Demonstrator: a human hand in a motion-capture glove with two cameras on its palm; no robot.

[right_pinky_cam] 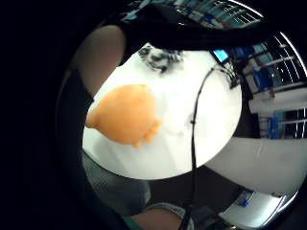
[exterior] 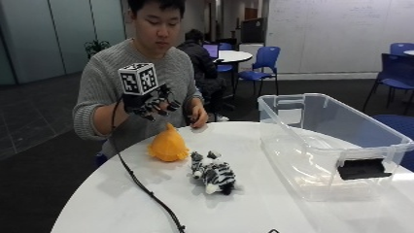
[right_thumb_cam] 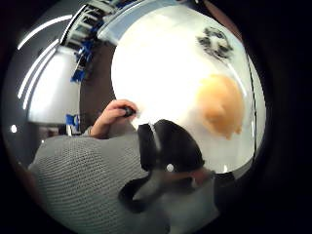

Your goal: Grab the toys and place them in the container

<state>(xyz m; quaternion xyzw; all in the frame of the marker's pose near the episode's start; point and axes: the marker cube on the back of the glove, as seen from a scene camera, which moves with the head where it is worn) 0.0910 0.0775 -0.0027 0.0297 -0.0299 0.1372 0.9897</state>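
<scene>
**Gloved hand raised above the orange toy, nothing held**

From the outside view I see the gloved right hand [exterior: 154, 104] lifted in the air in front of the person's chest, above the orange toy [exterior: 168, 145]. Its fingers [exterior: 169, 104] hang spread and loosely bent, and I can see nothing between them; the hand is apart from every toy.

The orange toy sits on the round white surface [exterior: 116, 204] near the edge closest to the person. Just beside it, further toward the middle of the surface, the black-and-white striped plush [exterior: 212, 175] lies on its side. The two toys are close together, and I cannot tell whether they touch.

The clear plastic container [exterior: 382, 141] stands on the same surface, to the person's left, well apart from the orange toy and near the plush. It is open on top, has a dark handle on the end facing the camera, and I see no toy inside it.

The person's bare left hand [exterior: 198, 118] rests at the surface's edge with fingers curled round a small dark object [right_thumb_cam: 128, 111].

Both palm views look down on the white surface with the orange toy below the hand and the striped plush beyond it.
</scene>
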